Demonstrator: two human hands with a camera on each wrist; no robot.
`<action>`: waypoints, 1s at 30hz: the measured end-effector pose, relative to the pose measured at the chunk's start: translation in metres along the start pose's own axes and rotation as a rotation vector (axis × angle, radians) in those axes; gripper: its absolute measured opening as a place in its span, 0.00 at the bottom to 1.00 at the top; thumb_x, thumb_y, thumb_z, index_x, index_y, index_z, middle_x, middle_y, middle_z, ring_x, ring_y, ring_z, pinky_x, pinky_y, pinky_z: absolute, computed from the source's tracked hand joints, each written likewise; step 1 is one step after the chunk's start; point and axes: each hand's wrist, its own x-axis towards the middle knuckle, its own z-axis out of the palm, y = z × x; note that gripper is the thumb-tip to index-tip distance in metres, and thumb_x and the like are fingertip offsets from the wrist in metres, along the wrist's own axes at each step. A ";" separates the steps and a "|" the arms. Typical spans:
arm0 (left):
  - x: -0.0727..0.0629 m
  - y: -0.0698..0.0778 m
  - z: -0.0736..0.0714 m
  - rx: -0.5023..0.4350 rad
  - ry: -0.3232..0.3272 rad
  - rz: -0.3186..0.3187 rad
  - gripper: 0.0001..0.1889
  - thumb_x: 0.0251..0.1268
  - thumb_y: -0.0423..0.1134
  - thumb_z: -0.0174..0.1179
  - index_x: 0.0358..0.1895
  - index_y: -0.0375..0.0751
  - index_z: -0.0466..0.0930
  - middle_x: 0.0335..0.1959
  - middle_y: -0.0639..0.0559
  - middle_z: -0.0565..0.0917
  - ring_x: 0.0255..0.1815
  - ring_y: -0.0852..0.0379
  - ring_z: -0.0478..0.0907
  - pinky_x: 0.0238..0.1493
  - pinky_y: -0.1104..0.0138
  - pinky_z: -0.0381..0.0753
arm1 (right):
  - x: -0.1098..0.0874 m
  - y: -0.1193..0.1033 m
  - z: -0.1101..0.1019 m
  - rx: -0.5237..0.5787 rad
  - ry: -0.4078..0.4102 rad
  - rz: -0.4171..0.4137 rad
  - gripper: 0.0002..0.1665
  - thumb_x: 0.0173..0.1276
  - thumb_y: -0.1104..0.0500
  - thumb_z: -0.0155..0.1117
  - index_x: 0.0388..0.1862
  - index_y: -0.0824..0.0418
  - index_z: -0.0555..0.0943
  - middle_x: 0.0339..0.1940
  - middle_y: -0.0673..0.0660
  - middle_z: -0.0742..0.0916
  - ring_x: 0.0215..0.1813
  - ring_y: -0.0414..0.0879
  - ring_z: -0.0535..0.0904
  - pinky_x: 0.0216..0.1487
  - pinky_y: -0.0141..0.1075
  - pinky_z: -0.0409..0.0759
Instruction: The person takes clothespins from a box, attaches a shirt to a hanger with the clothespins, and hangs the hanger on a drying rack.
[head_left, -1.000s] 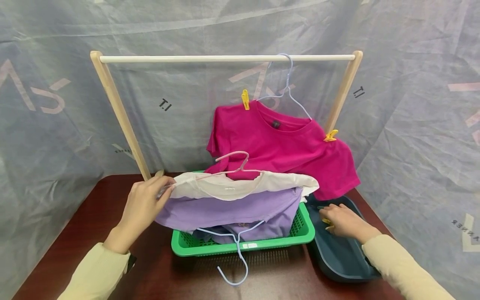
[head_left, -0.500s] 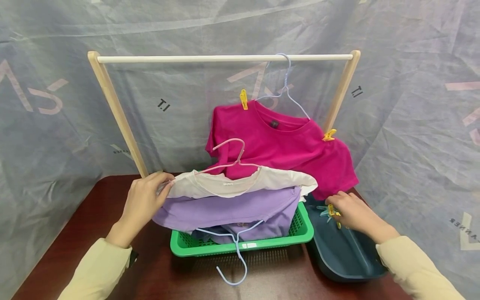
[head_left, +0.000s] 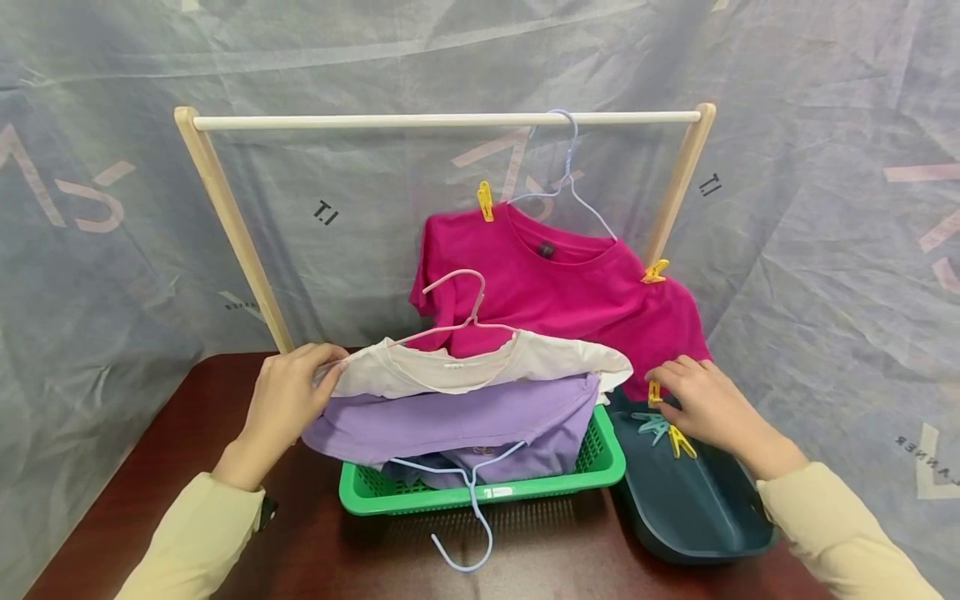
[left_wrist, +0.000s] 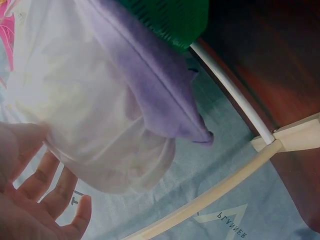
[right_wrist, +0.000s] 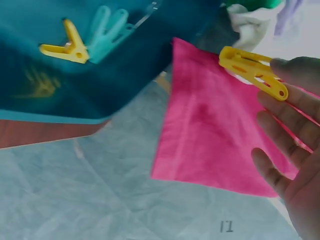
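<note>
In the head view my left hand (head_left: 285,404) pinches the left shoulder of a white T-shirt (head_left: 558,357), which has a pink hanger (head_left: 474,320) inside its neck. The left wrist view shows the thumb pressing the white cloth (left_wrist: 95,110) against the fingers. Over the dark blue bin, my right hand (head_left: 708,408) pinches a yellow clothespin (right_wrist: 252,72) between thumb and fingers. A second yellow clothespin (head_left: 681,442) and light blue clothespins (head_left: 654,427) lie in the bin (head_left: 701,521). Beneath the white shirt is a purple garment (head_left: 465,417) in a green basket (head_left: 408,502).
A rack with a white rod (head_left: 360,122) stands behind. From it a blue hanger (head_left: 567,177) carries a magenta T-shirt (head_left: 540,292) with two yellow clothespins on its shoulders. Another blue hanger (head_left: 483,533) sticks out over the basket's front rim. Brown tabletop (head_left: 202,442) lies around.
My right hand has risen out of the bin with a yellow clothespin, leaving the others inside. My left hand stays on the white shirt, and the pink hanger's hook has risen slightly.
</note>
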 end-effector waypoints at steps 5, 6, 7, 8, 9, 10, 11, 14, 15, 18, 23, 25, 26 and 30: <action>0.000 0.000 0.000 0.004 -0.005 -0.016 0.03 0.52 0.36 0.65 0.31 0.44 0.83 0.28 0.50 0.85 0.27 0.49 0.81 0.30 0.54 0.70 | 0.014 -0.001 -0.007 -0.018 0.070 -0.024 0.23 0.35 0.61 0.76 0.34 0.61 0.80 0.30 0.54 0.82 0.35 0.48 0.74 0.33 0.42 0.69; 0.000 0.000 0.000 0.006 -0.006 -0.019 0.03 0.52 0.36 0.65 0.31 0.44 0.83 0.28 0.50 0.85 0.27 0.49 0.81 0.30 0.54 0.70 | 0.017 -0.001 -0.007 -0.020 0.081 -0.028 0.23 0.35 0.62 0.77 0.34 0.61 0.80 0.30 0.54 0.82 0.35 0.49 0.74 0.33 0.42 0.69; 0.000 0.000 0.001 0.007 -0.007 -0.022 0.03 0.52 0.36 0.65 0.31 0.44 0.83 0.28 0.50 0.85 0.27 0.49 0.81 0.30 0.53 0.70 | 0.019 -0.001 -0.008 -0.021 0.092 -0.032 0.23 0.34 0.62 0.77 0.34 0.61 0.80 0.30 0.55 0.82 0.35 0.49 0.74 0.33 0.42 0.69; 0.000 0.000 0.001 0.008 -0.007 -0.024 0.03 0.52 0.36 0.65 0.31 0.44 0.83 0.28 0.50 0.85 0.27 0.48 0.81 0.30 0.53 0.69 | 0.022 -0.002 -0.008 -0.022 0.102 -0.034 0.23 0.34 0.62 0.77 0.34 0.60 0.79 0.30 0.55 0.82 0.35 0.49 0.74 0.34 0.42 0.69; 0.001 -0.001 0.001 0.008 -0.007 -0.026 0.03 0.52 0.36 0.65 0.31 0.44 0.83 0.28 0.50 0.85 0.27 0.48 0.81 0.30 0.53 0.69 | 0.024 -0.002 -0.008 -0.021 0.113 -0.036 0.23 0.34 0.61 0.77 0.33 0.60 0.79 0.29 0.55 0.82 0.35 0.49 0.74 0.34 0.43 0.69; 0.001 -0.001 0.001 0.010 -0.007 -0.026 0.03 0.52 0.36 0.65 0.31 0.44 0.83 0.28 0.50 0.85 0.27 0.48 0.81 0.30 0.53 0.69 | 0.026 -0.003 -0.008 -0.019 0.123 -0.036 0.23 0.35 0.61 0.77 0.34 0.60 0.79 0.30 0.55 0.82 0.35 0.50 0.74 0.34 0.43 0.69; 0.001 -0.001 0.002 0.011 -0.006 -0.026 0.03 0.52 0.36 0.65 0.31 0.44 0.83 0.28 0.50 0.85 0.27 0.48 0.81 0.30 0.53 0.69 | 0.029 -0.004 -0.009 -0.017 0.133 -0.037 0.23 0.35 0.61 0.77 0.34 0.60 0.79 0.30 0.55 0.82 0.35 0.50 0.74 0.34 0.43 0.68; 0.002 -0.003 0.003 0.018 -0.004 -0.026 0.03 0.52 0.37 0.65 0.31 0.44 0.83 0.27 0.50 0.85 0.26 0.47 0.81 0.30 0.53 0.70 | 0.036 -0.007 -0.010 -0.004 0.166 -0.040 0.22 0.38 0.60 0.76 0.34 0.61 0.79 0.30 0.56 0.82 0.36 0.51 0.74 0.35 0.43 0.68; 0.002 -0.003 0.003 0.019 -0.004 -0.026 0.03 0.52 0.37 0.65 0.31 0.44 0.83 0.27 0.50 0.84 0.26 0.47 0.81 0.29 0.53 0.70 | 0.039 -0.008 -0.010 0.001 0.176 -0.042 0.22 0.39 0.60 0.76 0.35 0.61 0.79 0.31 0.56 0.82 0.36 0.51 0.74 0.35 0.44 0.68; 0.003 -0.005 0.004 0.023 -0.004 -0.028 0.03 0.52 0.37 0.65 0.31 0.45 0.83 0.27 0.50 0.84 0.26 0.47 0.81 0.29 0.53 0.70 | 0.046 -0.011 -0.012 0.012 0.205 -0.049 0.21 0.40 0.60 0.75 0.36 0.62 0.79 0.32 0.57 0.83 0.37 0.51 0.75 0.37 0.45 0.69; 0.004 -0.005 0.004 0.023 -0.008 -0.029 0.03 0.51 0.38 0.65 0.31 0.45 0.83 0.27 0.50 0.84 0.26 0.46 0.81 0.30 0.52 0.70 | 0.059 -0.015 -0.012 0.026 0.236 -0.054 0.21 0.43 0.59 0.74 0.37 0.64 0.79 0.33 0.58 0.83 0.38 0.52 0.75 0.38 0.45 0.69; 0.005 -0.005 0.004 0.023 -0.011 -0.029 0.03 0.52 0.37 0.65 0.31 0.45 0.83 0.27 0.50 0.84 0.26 0.46 0.81 0.29 0.52 0.70 | 0.064 -0.018 -0.012 0.032 0.247 -0.058 0.21 0.44 0.58 0.74 0.38 0.64 0.79 0.33 0.59 0.83 0.39 0.53 0.75 0.39 0.46 0.69; 0.005 -0.005 0.004 0.022 -0.012 -0.029 0.03 0.52 0.37 0.65 0.30 0.45 0.83 0.27 0.50 0.84 0.26 0.46 0.81 0.29 0.52 0.70 | 0.067 -0.019 -0.012 0.035 0.253 -0.062 0.21 0.44 0.59 0.74 0.38 0.64 0.79 0.34 0.59 0.83 0.39 0.53 0.75 0.39 0.46 0.70; 0.007 -0.004 0.004 0.017 -0.013 -0.024 0.03 0.52 0.37 0.65 0.30 0.44 0.83 0.27 0.50 0.84 0.26 0.46 0.81 0.29 0.52 0.70 | 0.076 -0.024 -0.011 0.049 0.275 -0.065 0.21 0.44 0.60 0.74 0.37 0.64 0.79 0.34 0.60 0.83 0.40 0.54 0.76 0.41 0.47 0.71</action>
